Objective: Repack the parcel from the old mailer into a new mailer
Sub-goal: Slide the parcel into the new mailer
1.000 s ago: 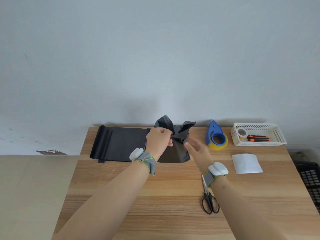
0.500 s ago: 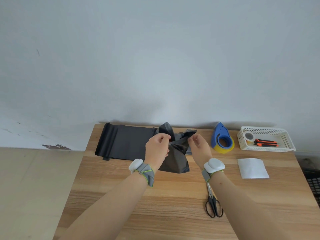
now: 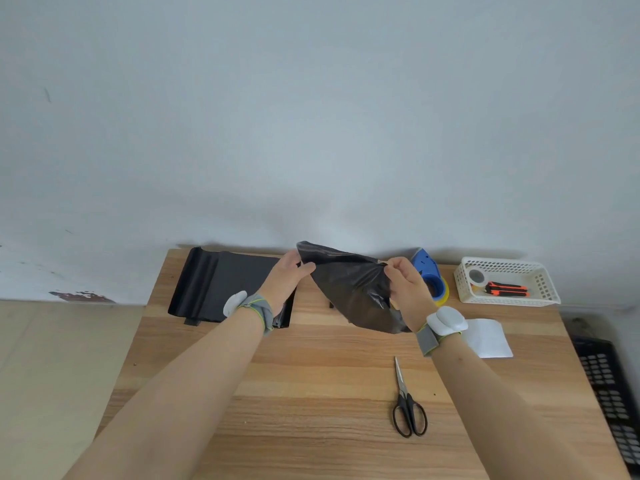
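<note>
A crumpled black mailer (image 3: 349,289) hangs above the wooden table (image 3: 311,393), stretched between both hands. My left hand (image 3: 285,280) pinches its upper left edge. My right hand (image 3: 407,287) grips its upper right edge. A stack of flat black mailers (image 3: 225,285) lies on the table at the back left, partly behind my left wrist. What the held mailer contains is hidden.
Black-handled scissors (image 3: 407,407) lie near my right forearm. A white sheet (image 3: 490,337) rests to the right of it. A blue tape dispenser (image 3: 431,277) stands behind my right hand. A white basket (image 3: 505,280) holds a tape roll and an orange cutter. A black crate (image 3: 609,386) sits beside the table.
My right hand has closed on the mailer's right edge. Both hands have pulled apart and spread the bunched mailer out wide.
</note>
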### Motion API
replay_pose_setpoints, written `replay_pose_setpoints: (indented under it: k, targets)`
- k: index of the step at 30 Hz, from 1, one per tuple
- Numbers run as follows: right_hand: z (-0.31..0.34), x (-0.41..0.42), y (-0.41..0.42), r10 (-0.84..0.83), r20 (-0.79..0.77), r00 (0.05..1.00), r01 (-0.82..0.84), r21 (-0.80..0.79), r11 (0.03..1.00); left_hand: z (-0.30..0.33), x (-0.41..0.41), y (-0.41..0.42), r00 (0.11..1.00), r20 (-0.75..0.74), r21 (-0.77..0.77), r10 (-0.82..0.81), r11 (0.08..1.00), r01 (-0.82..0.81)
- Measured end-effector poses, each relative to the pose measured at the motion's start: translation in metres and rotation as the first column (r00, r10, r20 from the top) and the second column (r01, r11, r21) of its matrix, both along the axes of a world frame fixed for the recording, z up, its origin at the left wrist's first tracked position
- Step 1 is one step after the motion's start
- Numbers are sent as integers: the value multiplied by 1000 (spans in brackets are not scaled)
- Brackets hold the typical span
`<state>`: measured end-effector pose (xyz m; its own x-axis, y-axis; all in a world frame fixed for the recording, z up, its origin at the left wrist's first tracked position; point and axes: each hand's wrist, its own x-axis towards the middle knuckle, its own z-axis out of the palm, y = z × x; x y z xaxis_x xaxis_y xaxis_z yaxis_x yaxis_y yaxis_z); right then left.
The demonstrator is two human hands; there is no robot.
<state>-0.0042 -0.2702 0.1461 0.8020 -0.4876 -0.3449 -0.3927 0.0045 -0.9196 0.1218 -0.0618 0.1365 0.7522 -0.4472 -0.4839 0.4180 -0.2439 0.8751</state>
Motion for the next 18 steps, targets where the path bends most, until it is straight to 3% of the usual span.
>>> replay_pose_setpoints:
  k: [5, 9, 15, 18]
  targets:
    - [17, -3, -18, -80, 80, 994, 53, 301, 952, 7, 6, -5, 995, -91, -206, -42, 978, 23]
    - [20, -10, -28, -137, 52, 989, 103, 417, 903, 5, -2, 0, 970, -203, -338, -131, 939, 56]
    - [-11, -27, -23, -115, -144, 983, 166, 418, 893, -24, -26, 10, 962, -255, -194, -98, 980, 49]
    - [-38, -33, -8, -133, -260, 957, 231, 395, 889, -52, -47, 17, 964, -256, -19, -66, 998, 63]
